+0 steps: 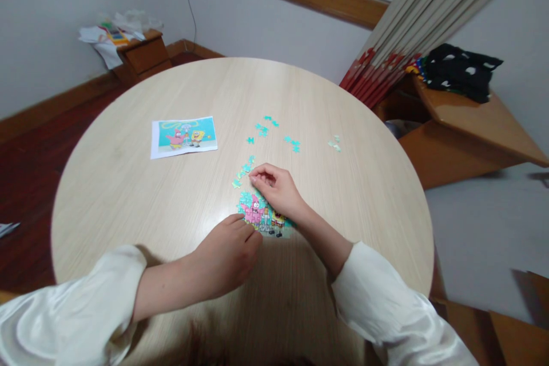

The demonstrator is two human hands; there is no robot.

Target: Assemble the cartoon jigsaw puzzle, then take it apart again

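Head view: your right hand (278, 190), thumb and index pinched narrow, is just beside loose turquoise jigsaw pieces (246, 168), center frame; can't tell if it holds one. Your left hand (229, 251), fingers curled, is at the lower-left edge of the partly assembled cartoon jigsaw (254, 216), lower center; grip hidden. Pieces: knobbed, interlocking. Round table (128, 200): pale wood-grain. Sleeves (377, 291): shiny, satiny white.

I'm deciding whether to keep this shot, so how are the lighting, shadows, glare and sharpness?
Head view: soft room light, with a pale sheen on the tabletop; head view: diffuse shadow on the wood near the left hand; head view: wide-angle stretching, with wooden furniture slanting at the right edge; head view: fine detail soft on the puzzle and printed sheet.
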